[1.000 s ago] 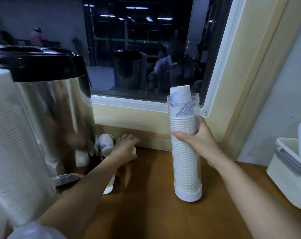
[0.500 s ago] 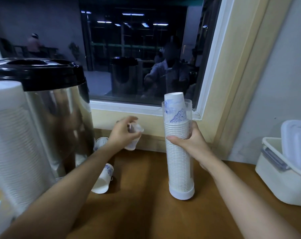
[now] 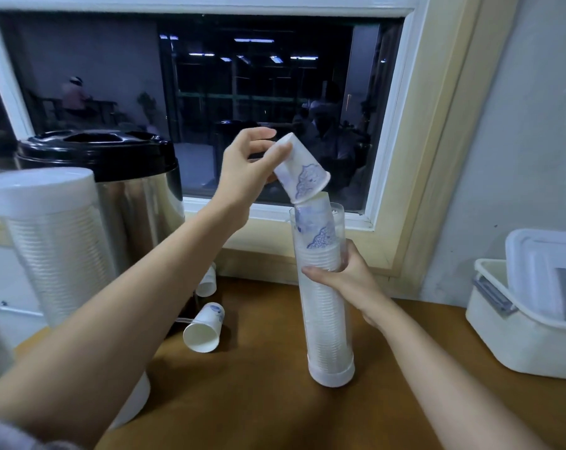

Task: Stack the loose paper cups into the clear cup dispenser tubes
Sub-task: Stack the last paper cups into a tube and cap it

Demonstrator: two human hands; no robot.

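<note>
**Cup held tilted over the tube**

A cup [image 3: 302, 172] is pinched near its base between the thumb and fingers of the left hand [image 3: 245, 170]. It is held mouth down and tilted, with its base up and to the left. Its rim is seen right at the top of the stack [image 3: 320, 287]; whether the two touch cannot be told.

The stack is held inside the clear tube [image 3: 340, 228], and its top cup pokes out above the tube's rim. The tube is stood upright on its white base on the counter [image 3: 242, 401]. It is gripped about a third of the way down by the right hand [image 3: 343, 280], whose fingers and thumb are curled round it.

A loose cup [image 3: 203, 328] is lain on its side on the counter left of the tube, mouth toward the camera. A third cup [image 3: 207, 282] is seen behind it, mouth down, just beside the steel urn [image 3: 129, 206].

A second tube [image 3: 47, 248], capped in white and filled with cups, is stood at the near left. A white lidded box [image 3: 528, 332] is placed at the right, well apart from the tube. A dark window [image 3: 210, 108] is set behind the counter.
</note>
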